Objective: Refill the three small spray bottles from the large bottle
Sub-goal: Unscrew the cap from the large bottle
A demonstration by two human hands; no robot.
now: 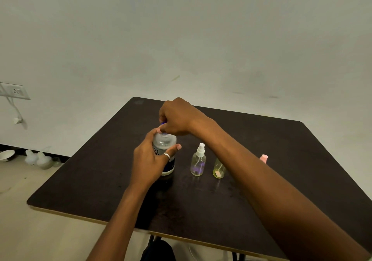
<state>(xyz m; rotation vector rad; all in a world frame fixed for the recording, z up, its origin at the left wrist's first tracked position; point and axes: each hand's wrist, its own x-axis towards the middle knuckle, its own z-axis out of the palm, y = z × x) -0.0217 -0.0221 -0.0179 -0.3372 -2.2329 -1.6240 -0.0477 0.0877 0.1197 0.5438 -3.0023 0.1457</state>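
Observation:
The large clear bottle [164, 144] with a dark label stands upright on the dark table [261, 139]. My left hand [150, 161], a ring on one finger, is wrapped around its body. My right hand [177, 116] grips its blue cap [163, 123] from above. To the right stands a small clear spray bottle [198, 161] with a white nozzle. Beside that is a yellowish small bottle [218, 169], its top hidden by my right forearm. Of a third bottle only a pink cap [263, 158] shows past the forearm.
The table's near edge [100, 220] runs diagonally below my arms. On the floor at left sit a white bowl [7, 155] and several pale plastic bottles [37, 159]. A wall socket [16, 91] with a hanging cord is at far left.

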